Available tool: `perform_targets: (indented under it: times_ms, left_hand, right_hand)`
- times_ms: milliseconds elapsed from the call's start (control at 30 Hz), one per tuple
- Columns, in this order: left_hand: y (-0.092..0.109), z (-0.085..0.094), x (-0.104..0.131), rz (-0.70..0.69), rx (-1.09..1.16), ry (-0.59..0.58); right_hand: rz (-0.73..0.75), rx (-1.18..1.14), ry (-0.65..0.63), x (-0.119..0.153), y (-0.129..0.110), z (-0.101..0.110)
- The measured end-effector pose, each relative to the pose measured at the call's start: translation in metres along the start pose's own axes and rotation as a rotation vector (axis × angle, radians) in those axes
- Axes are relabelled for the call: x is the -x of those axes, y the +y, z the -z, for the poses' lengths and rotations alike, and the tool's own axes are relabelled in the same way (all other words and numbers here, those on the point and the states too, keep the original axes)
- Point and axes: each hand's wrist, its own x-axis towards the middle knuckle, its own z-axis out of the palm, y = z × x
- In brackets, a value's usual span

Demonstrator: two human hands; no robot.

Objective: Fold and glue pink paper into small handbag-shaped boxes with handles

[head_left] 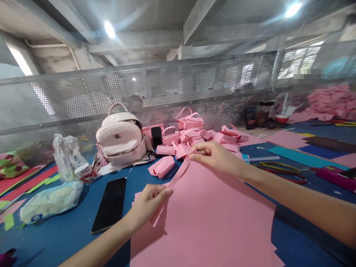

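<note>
Between my hands stretches a narrow pink paper strip (179,174), slanting up to the right. My left hand (151,200) pinches it near its lower end, thumb on top, and a short tail hangs past the fingers. The fingers of my right hand (210,157) pinch the upper end. Below both hands lies a stack of large pink paper sheets (211,222), with uneven edges. Just beyond the strip sits a folded pink paper piece (161,167). Farther back is a pile of small pink paper baskets (191,135), some with looped handles.
A black phone (109,204) lies left of the sheets on the blue table (80,237). Behind it stand a pale backpack (121,139) and a plastic bag (66,155). Red-and-yellow-handled pliers or scissors (283,172) lie right. A perforated metal screen (167,81) runs along the back.
</note>
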Motion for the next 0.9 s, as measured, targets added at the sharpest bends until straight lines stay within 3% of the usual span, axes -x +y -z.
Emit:
perform_targets:
  times_ms: [900]
  left_hand:
    - [0.001, 0.02, -0.009, -0.144, -0.015, 0.126]
  right_hand:
    - [-0.079, 0.084, 0.191, 0.011, 0.001, 0.03]
